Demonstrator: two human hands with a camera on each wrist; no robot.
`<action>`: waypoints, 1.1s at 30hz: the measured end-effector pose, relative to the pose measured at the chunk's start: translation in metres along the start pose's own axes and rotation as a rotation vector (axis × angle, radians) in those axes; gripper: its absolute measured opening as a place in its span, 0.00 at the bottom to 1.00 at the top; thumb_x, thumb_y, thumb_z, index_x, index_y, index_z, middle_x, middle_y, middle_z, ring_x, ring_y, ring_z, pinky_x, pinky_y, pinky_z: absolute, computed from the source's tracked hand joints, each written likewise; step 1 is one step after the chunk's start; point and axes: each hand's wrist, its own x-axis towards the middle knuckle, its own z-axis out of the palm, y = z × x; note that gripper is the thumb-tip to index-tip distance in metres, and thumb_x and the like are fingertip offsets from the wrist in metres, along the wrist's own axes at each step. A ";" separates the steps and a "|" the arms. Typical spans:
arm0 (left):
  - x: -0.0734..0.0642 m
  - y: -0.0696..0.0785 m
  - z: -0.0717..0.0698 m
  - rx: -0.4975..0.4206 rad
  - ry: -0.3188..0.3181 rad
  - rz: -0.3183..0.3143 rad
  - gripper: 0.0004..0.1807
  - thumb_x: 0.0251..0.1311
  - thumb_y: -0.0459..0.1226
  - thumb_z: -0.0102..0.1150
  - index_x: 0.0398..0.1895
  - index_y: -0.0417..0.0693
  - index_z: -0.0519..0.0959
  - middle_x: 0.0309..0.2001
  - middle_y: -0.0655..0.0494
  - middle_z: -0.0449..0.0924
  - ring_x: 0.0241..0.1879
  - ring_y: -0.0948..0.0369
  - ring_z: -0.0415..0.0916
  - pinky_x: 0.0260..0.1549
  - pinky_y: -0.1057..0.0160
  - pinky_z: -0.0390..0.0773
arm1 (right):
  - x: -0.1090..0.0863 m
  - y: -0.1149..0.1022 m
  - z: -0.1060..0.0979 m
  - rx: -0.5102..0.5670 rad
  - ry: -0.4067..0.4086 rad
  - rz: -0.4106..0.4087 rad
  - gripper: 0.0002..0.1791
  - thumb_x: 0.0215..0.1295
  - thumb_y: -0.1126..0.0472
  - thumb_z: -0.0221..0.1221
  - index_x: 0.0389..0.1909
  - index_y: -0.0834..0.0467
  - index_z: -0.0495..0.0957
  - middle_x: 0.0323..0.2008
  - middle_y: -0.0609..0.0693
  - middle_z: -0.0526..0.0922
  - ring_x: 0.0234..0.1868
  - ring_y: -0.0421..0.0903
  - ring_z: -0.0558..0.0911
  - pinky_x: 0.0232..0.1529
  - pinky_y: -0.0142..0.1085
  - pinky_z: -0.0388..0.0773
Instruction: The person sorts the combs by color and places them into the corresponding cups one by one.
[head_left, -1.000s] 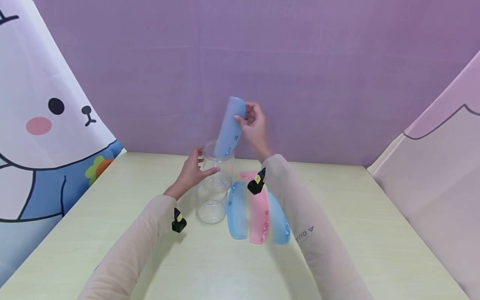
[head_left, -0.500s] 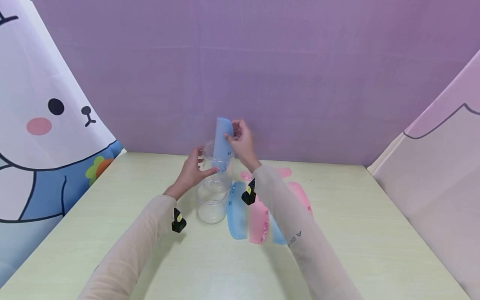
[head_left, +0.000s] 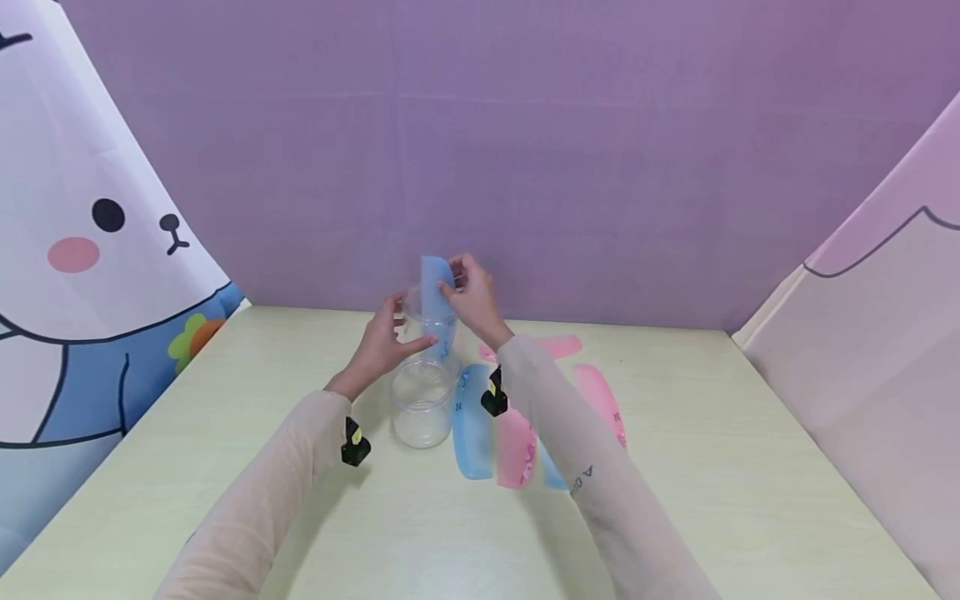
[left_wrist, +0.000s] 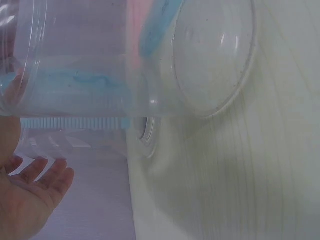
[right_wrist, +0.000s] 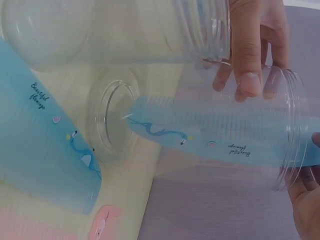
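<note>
My right hand (head_left: 476,304) pinches a blue comb (head_left: 435,283) near its upper end, thumb in front and fingers behind. The comb stands almost upright, its lower part inside the back clear plastic jar (right_wrist: 260,177); its printed lower end is near the jar's base. Around that jar's upper part curves my left hand (head_left: 377,342), thumb across the near side and fingers on the far left. A second clear jar (head_left: 422,425) stands just in front, nothing visible inside it.
Right of the jars lie a blue comb (head_left: 472,425), a pink comb (head_left: 516,454) and another blue one (head_left: 553,468), partly under my right sleeve. Farther right is a pink comb (head_left: 600,392); one more pink comb (head_left: 562,346) lies behind. A purple cloth (head_left: 600,167) hangs at the table's back.
My right hand has moved down and left, lowering the blue comb from the jar's mouth deeper into it and bringing it more upright. The left hand has stayed at the jar.
</note>
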 end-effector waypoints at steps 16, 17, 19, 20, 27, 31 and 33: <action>-0.001 -0.001 -0.001 -0.007 -0.007 0.002 0.49 0.48 0.45 0.67 0.67 0.39 0.48 0.63 0.40 0.58 0.60 0.47 0.63 0.57 0.51 0.71 | 0.001 -0.003 0.000 -0.109 -0.031 0.015 0.14 0.57 0.70 0.59 0.44 0.64 0.71 0.40 0.60 0.79 0.40 0.51 0.80 0.42 0.36 0.81; -0.001 -0.001 -0.001 -0.007 -0.008 0.002 0.50 0.48 0.46 0.67 0.67 0.39 0.48 0.63 0.41 0.58 0.60 0.47 0.63 0.57 0.51 0.71 | 0.002 -0.002 0.000 -0.110 -0.029 0.013 0.14 0.56 0.70 0.59 0.44 0.64 0.71 0.40 0.59 0.79 0.40 0.51 0.80 0.42 0.36 0.81; -0.001 -0.001 -0.001 -0.002 -0.009 -0.004 0.49 0.48 0.46 0.67 0.67 0.40 0.48 0.64 0.41 0.58 0.60 0.47 0.63 0.57 0.51 0.71 | 0.003 -0.001 -0.001 -0.105 -0.019 0.008 0.15 0.56 0.71 0.60 0.44 0.64 0.71 0.40 0.59 0.79 0.41 0.51 0.80 0.42 0.36 0.81; -0.001 -0.001 -0.001 0.001 -0.009 -0.007 0.50 0.48 0.46 0.67 0.67 0.40 0.48 0.64 0.41 0.58 0.60 0.47 0.63 0.57 0.51 0.71 | 0.004 0.000 -0.001 -0.102 -0.014 0.006 0.15 0.56 0.71 0.59 0.44 0.64 0.71 0.40 0.60 0.79 0.41 0.51 0.80 0.43 0.36 0.81; -0.001 -0.001 -0.002 0.016 -0.012 -0.018 0.50 0.48 0.47 0.66 0.68 0.41 0.47 0.64 0.42 0.58 0.60 0.47 0.63 0.57 0.51 0.71 | 0.009 0.007 -0.003 -0.117 0.018 -0.014 0.16 0.56 0.72 0.59 0.47 0.64 0.71 0.41 0.59 0.79 0.42 0.50 0.79 0.43 0.36 0.80; -0.001 -0.001 -0.002 0.015 -0.015 -0.024 0.50 0.48 0.47 0.67 0.68 0.41 0.47 0.63 0.41 0.58 0.59 0.46 0.64 0.57 0.50 0.71 | 0.011 0.009 -0.004 -0.132 0.031 -0.019 0.17 0.55 0.71 0.60 0.47 0.64 0.71 0.41 0.59 0.79 0.42 0.50 0.78 0.44 0.37 0.79; -0.002 0.000 -0.002 0.017 -0.012 -0.028 0.51 0.48 0.47 0.67 0.68 0.41 0.47 0.63 0.41 0.59 0.59 0.46 0.65 0.57 0.50 0.71 | 0.012 0.011 -0.005 -0.124 0.031 -0.014 0.17 0.55 0.72 0.59 0.47 0.64 0.71 0.41 0.59 0.78 0.42 0.50 0.78 0.44 0.37 0.79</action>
